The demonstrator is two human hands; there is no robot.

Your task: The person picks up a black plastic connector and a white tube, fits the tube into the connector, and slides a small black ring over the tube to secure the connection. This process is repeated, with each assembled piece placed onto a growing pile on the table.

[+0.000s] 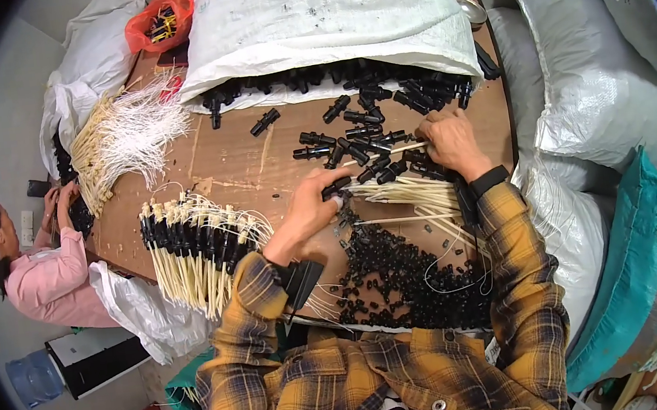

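My left hand [314,205] is closed around a black plastic tubular fitting [335,188]. My right hand [453,142] is closed at the end of a thin cream-coloured rod [397,150], which points left toward the fitting. Loose black fittings [354,151] lie in a pile between and beyond both hands. Below them rests a bundle of cream rods [412,194], its right end partly hidden by my right wrist. Closer to me, a heap of small black plastic pieces [401,274] spreads over the brown tabletop [233,147].
A large white woven sack [324,23] spills black fittings at the back. Assembled rods with black fittings [196,248] stand stacked at left, below white-stringed rods [122,135]. Full sacks [603,52] crowd the right side. A person in pink [49,273] works at the far left.
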